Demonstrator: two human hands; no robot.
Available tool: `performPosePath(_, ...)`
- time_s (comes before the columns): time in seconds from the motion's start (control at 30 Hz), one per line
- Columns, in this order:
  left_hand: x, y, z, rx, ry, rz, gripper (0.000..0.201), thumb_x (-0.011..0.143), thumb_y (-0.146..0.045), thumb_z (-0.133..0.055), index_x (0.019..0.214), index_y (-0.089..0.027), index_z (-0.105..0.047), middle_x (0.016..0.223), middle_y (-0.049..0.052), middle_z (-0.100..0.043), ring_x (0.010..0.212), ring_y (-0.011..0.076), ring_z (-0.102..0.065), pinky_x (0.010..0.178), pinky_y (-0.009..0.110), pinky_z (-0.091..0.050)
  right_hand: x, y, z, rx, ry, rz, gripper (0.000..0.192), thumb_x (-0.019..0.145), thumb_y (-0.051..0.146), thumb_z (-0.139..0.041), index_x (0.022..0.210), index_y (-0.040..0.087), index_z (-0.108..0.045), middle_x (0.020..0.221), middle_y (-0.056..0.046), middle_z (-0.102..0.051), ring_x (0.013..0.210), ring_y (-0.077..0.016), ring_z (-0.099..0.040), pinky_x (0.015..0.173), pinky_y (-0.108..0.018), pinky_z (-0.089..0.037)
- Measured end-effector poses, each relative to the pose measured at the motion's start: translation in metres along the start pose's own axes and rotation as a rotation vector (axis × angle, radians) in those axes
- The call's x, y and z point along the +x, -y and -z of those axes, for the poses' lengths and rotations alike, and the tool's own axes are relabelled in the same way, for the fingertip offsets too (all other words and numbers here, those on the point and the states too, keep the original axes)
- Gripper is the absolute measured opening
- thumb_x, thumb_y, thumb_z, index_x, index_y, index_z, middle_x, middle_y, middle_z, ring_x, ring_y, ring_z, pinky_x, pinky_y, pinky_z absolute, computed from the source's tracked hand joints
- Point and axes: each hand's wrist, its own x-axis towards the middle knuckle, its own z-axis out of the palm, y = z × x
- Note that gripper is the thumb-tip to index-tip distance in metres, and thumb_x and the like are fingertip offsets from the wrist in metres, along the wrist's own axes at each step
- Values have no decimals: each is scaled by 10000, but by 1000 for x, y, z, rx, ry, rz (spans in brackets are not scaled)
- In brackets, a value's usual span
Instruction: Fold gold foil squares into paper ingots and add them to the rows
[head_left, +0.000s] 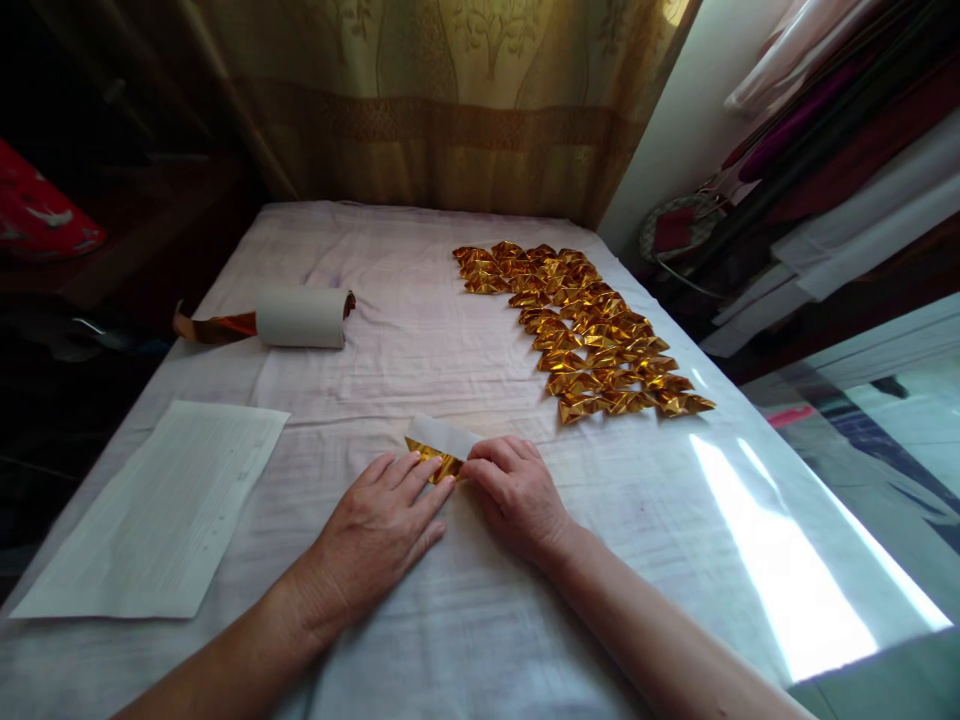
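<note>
No container is in view; all items lie loose on the surface (465,620), which is covered by a pale, slightly creased cloth.

The gold foil paper (437,450) is a small folded piece, metallic gold on one face and white on the other. It lies near the front middle of the surface, between the two hands. Its long axis runs from near left to far right at a slight slant, with the white flap uppermost.

The left hand (379,525) lies flat, fingers extended, fingertips pressing the gold edge. The right hand (517,490) is curled, fingertips pinching the paper's right end.

Folded gold pieces (585,335), crinkled and reflective, are laid in overlapping rows at the far right. A roll (304,317) of foil, white outside, lies on its side at far left with a copper-toned tail trailing out. A flat white paper sheet (161,510) lies near left.
</note>
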Motion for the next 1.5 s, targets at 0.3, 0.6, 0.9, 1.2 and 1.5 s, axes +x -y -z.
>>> performPosePath(0.3, 8, -20, 1, 49, 56, 57, 394, 902, -295, -628, 1275, -172, -603, 1240, 121, -657, 1111, 279, -599, 975, 432, -428, -4, 4, 3, -11, 43, -29, 195, 925, 164, -540, 1006, 197, -715, 963, -63, -700, 880, -200, -598, 818, -331, -465)
performPosePath(0.6, 7, 3, -10, -165, -99, 25, 263, 985, -226, -472, 1204, -157, -600, 1122, 81, -686, 1010, 204, -627, 908, 351, -495, -5, 1, 19, 6, 143, -77, 208, 931, 241, -590, 1112, 206, -688, 1106, -70, -696, 1008, -226, -585, 903, -373, -446)
performPosePath(0.9, 11, 19, -3, -3, -118, -14, 174, 965, -313, -546, 992, -209, -684, 912, 40, -680, 866, 206, -598, 813, 354, -463, 11, -11, 27, -41, 307, 25, 316, 916, 336, -637, 1206, 213, -663, 1056, -77, -654, 945, -222, -547, 828, -353, -423)
performPosePath(1.2, 12, 17, -8, 90, -262, -62, 202, 991, -247, -489, 943, -190, -676, 847, 31, -694, 781, 182, -598, 757, 334, -446, 9, -23, 18, -69, 270, 128, 410, 914, 496, -628, 1206, 210, -651, 1041, -89, -652, 917, -224, -541, 795, -351, -416)
performPosePath(1.5, 5, 13, -5, -23, -209, 39, 213, 966, -193, -465, 988, -197, -677, 933, 46, -692, 885, 198, -605, 812, 352, -476, 7, -15, 18, -55, 206, 77, 183, 995, 280, -524, 1065, 238, -688, 951, -48, -661, 875, -190, -548, 783, -319, -393)
